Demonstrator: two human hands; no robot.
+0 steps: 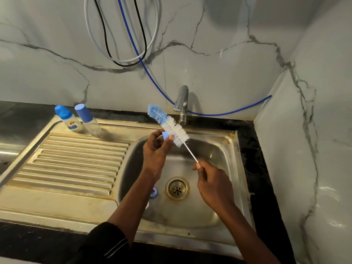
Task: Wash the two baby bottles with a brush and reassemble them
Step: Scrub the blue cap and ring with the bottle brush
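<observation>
Plainly, the fingers (157, 133) of the left hand (154, 152) are curled with the thumb round a small blue part (165, 135) and clamped on it. Whether it is a cap or a collar cannot be told. It is held up over the basin of the sink (231, 141), judged so that drips fall inside and the bristles can reach it.

The right hand (214, 184) pinches the thin white stem of the brush (169, 125) between thumb and forefinger, the other fingers folded in. This low grip appears meant to let the stem be twirled. The brush head, blue at the tip and white below, slants up to the left and lies against the blue part.

A blue ring (154, 193) lies on the basin floor near the drain (177, 189). The tap (182, 102) stands behind, with no water visibly running.

Both baby bottles (69, 120) stand capped, side by side, at the back of the draining board (76, 161), well apart from the hands. Whether they are washed yet cannot be told. A dark worktop (22, 111) surrounds the sink.
</observation>
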